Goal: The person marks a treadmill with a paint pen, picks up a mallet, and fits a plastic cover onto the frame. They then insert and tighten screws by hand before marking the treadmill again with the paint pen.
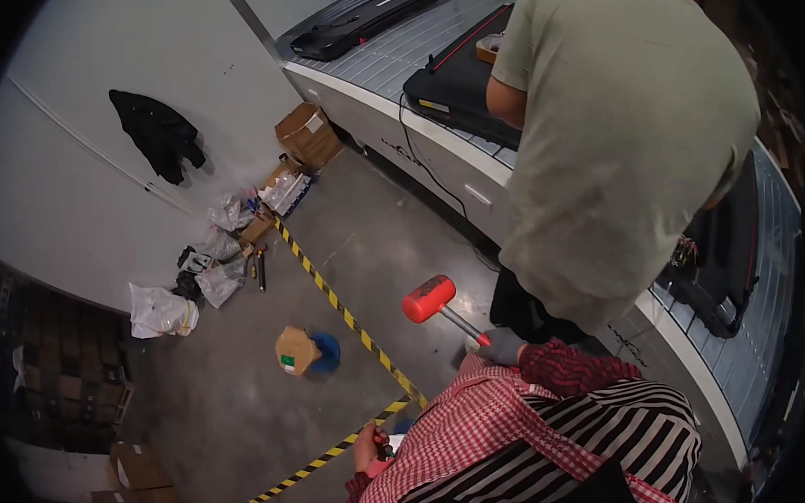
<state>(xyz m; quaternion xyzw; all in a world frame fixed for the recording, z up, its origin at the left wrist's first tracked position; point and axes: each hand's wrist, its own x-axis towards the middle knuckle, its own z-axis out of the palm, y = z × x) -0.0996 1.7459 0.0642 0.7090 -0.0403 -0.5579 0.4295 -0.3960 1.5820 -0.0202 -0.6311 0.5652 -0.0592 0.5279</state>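
A red mallet with a grey shaft is gripped by my right hand, which wears a grey glove. Its head points away from me, raised above the concrete floor. Low in the view, beside my checked apron, my left hand is closed with its fingers curled. A small dark object shows by those fingers, too little of it to name. Both arms have dark red plaid sleeves.
A person in a green T-shirt stands close on the right, at a roller conveyor carrying black panels. A stool, striped floor tape, plastic bags and a cardboard box are to the left.
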